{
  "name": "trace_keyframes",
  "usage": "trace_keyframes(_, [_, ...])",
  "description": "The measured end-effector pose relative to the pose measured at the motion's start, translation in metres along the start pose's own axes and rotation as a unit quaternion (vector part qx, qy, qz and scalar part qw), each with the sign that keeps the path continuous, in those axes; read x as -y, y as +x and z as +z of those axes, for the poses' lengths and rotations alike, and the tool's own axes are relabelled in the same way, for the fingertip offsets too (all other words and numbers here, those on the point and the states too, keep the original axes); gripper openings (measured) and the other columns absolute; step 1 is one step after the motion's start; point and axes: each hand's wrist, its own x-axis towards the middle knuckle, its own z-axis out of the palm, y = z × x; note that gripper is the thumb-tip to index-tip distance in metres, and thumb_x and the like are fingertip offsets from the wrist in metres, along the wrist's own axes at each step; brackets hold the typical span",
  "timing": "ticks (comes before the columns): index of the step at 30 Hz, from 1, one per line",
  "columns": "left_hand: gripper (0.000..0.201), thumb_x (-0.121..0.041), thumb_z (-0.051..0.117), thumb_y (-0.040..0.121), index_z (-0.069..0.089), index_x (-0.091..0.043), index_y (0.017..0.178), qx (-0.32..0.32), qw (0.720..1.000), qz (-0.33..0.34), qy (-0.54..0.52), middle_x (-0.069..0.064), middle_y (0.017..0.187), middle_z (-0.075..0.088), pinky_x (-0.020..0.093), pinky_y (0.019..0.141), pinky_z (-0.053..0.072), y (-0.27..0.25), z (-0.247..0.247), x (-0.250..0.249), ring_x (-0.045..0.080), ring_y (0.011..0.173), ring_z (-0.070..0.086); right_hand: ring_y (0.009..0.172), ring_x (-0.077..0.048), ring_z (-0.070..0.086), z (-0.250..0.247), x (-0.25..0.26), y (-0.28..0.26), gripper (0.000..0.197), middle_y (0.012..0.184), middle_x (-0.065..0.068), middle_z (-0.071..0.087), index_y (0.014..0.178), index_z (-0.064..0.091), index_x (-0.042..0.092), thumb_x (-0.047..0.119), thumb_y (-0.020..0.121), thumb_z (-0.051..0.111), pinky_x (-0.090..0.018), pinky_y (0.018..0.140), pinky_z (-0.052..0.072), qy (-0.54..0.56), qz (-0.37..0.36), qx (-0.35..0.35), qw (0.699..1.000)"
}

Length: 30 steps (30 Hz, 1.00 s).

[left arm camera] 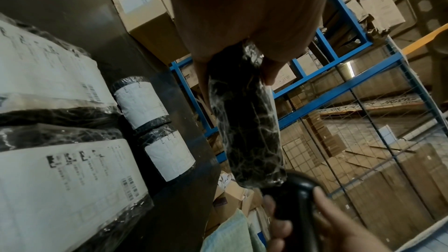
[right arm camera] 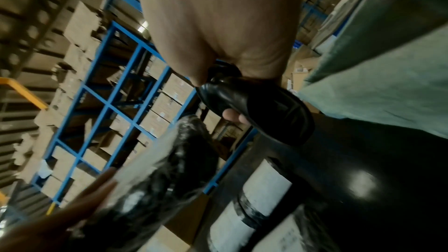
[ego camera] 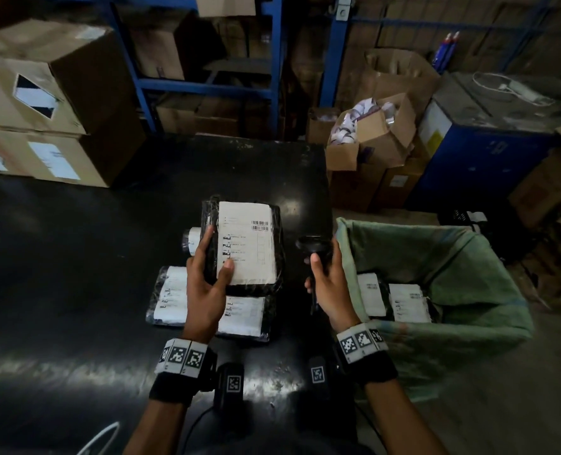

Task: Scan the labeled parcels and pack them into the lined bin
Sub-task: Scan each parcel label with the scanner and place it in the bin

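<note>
Standing at the far left of the glossy black table (ego camera: 59, 257), two stacked brown cardboard boxes (ego camera: 59, 103) carry white labels. Nearer the middle, flat black film-wrapped parcels with white paper labels (ego camera: 174, 297) lie side by side on the tabletop, and a small black roll-shaped parcel with a white label (ego camera: 192, 241) lies just behind them; the left wrist view shows two such rolls end to end.

The left hand (ego camera: 206, 290) grasps a black film-wrapped parcel with a large white barcode label (ego camera: 246, 244), held above the ones on the table with the label facing up, the thumb pressed on the label's near corner and the fingers curled round the left edge.

Just right of it, the right hand (ego camera: 330, 284) is wrapped round the grip of a black handheld barcode scanner (ego camera: 313, 247), whose head sits close beside the held parcel's right edge. Both wrists wear black bands with square coded markers.

Right of the table stands the bin lined with a green woven sack (ego camera: 469, 257), and two more labelled parcels in the bin (ego camera: 394, 300) lie flat at its bottom, labels up. Behind rise blue steel shelving (ego camera: 272, 60) and open cartons.
</note>
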Motion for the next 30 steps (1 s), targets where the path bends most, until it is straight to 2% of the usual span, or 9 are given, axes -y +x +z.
trace_keyframes(2, [0.067, -0.032, 0.068, 0.096, 0.039, -0.039, 0.156, 0.000, 1.000, 0.002, 0.003, 0.000, 0.151, 0.051, 0.055, 0.115, 0.045, -0.006, -0.005, -0.001, 0.019, 0.143, 0.050, 0.055, -0.015, 0.054, 0.004, -0.025, 0.003, 0.065, 0.121, -0.011, 0.062, 0.154, 0.014, 0.037, 0.037, 0.100, 0.049, -0.032, 0.055, 0.049, -0.011, 0.029, 0.003, 0.999])
trace_keyframes(5, [0.065, -0.011, 0.064, 0.101, 0.039, -0.029, 0.158, -0.005, 1.000, -0.005, -0.022, -0.001, 0.154, 0.051, 0.055, 0.115, 0.046, -0.014, -0.010, -0.004, 0.016, 0.143, 0.051, 0.056, -0.015, 0.054, 0.007, -0.054, 0.001, 0.069, 0.119, -0.008, 0.063, 0.153, 0.010, 0.042, 0.032, 0.100, 0.051, -0.031, 0.054, 0.047, -0.026, 0.079, 0.026, 0.996])
trace_keyframes(11, [0.067, -0.004, 0.062, 0.100, 0.039, -0.029, 0.157, -0.013, 0.998, -0.045, -0.050, -0.007, 0.153, 0.053, 0.058, 0.112, 0.048, -0.023, -0.021, -0.003, 0.016, 0.142, 0.052, 0.055, -0.016, 0.054, 0.013, -0.091, -0.009, 0.070, 0.100, -0.004, 0.064, 0.156, 0.008, 0.034, 0.028, 0.101, 0.051, -0.030, 0.051, 0.047, -0.061, 0.149, 0.047, 0.986])
trace_keyframes(21, [0.067, 0.000, 0.059, 0.100, 0.038, -0.026, 0.158, -0.008, 0.996, -0.069, -0.051, -0.005, 0.152, 0.056, 0.063, 0.110, 0.047, -0.026, -0.019, -0.006, 0.019, 0.140, 0.054, 0.049, -0.009, 0.058, 0.017, -0.140, -0.017, 0.071, 0.143, -0.016, 0.051, 0.156, 0.004, 0.031, 0.028, 0.101, 0.049, -0.015, 0.044, 0.047, -0.074, 0.191, 0.073, 0.976])
trace_keyframes(23, [0.067, -0.001, 0.060, 0.100, 0.039, -0.026, 0.158, -0.004, 0.997, -0.066, -0.047, -0.007, 0.151, 0.057, 0.063, 0.109, 0.048, -0.025, -0.017, -0.006, 0.019, 0.140, 0.055, 0.056, -0.008, 0.064, 0.015, -0.142, -0.017, 0.072, 0.146, -0.016, 0.048, 0.156, 0.004, 0.031, 0.028, 0.101, 0.049, -0.018, 0.050, 0.051, -0.072, 0.196, 0.085, 0.974])
trace_keyframes(24, [0.067, -0.001, 0.060, 0.100, 0.039, -0.027, 0.158, -0.002, 0.997, -0.066, -0.047, -0.008, 0.150, 0.057, 0.063, 0.109, 0.048, -0.025, -0.016, -0.006, 0.019, 0.139, 0.055, 0.070, -0.013, 0.069, 0.015, -0.140, -0.017, 0.072, 0.148, -0.016, 0.046, 0.157, 0.004, 0.029, 0.027, 0.101, 0.050, -0.022, 0.060, 0.056, -0.079, 0.194, 0.088, 0.974])
trace_keyframes(25, [0.067, -0.001, 0.060, 0.100, 0.039, -0.027, 0.158, -0.001, 0.997, -0.066, -0.046, -0.008, 0.149, 0.058, 0.062, 0.109, 0.049, -0.025, -0.015, -0.006, 0.019, 0.139, 0.056, 0.094, -0.021, 0.069, 0.014, -0.136, -0.018, 0.072, 0.151, -0.016, 0.041, 0.157, 0.005, 0.024, 0.027, 0.101, 0.050, -0.029, 0.079, 0.058, -0.100, 0.189, 0.089, 0.973])
trace_keyframes(27, [0.066, -0.001, 0.061, 0.100, 0.039, -0.027, 0.157, -0.002, 0.997, -0.063, -0.040, -0.004, 0.151, 0.057, 0.061, 0.109, 0.049, -0.025, -0.011, -0.006, 0.019, 0.139, 0.055, 0.135, -0.033, 0.046, 0.011, -0.133, -0.016, 0.072, 0.156, -0.018, 0.032, 0.157, 0.008, 0.020, 0.031, 0.100, 0.051, -0.044, 0.112, 0.038, -0.175, 0.161, 0.085, 0.968])
trace_keyframes(30, [0.067, -0.002, 0.062, 0.099, 0.041, -0.029, 0.156, -0.004, 0.997, -0.064, -0.043, -0.003, 0.153, 0.055, 0.060, 0.111, 0.047, -0.023, -0.007, -0.007, 0.019, 0.141, 0.053, 0.133, -0.036, 0.045, 0.003, -0.111, -0.015, 0.066, 0.144, -0.023, 0.045, 0.156, 0.012, 0.035, 0.040, 0.100, 0.047, -0.050, 0.112, 0.035, -0.231, 0.099, 0.060, 0.966])
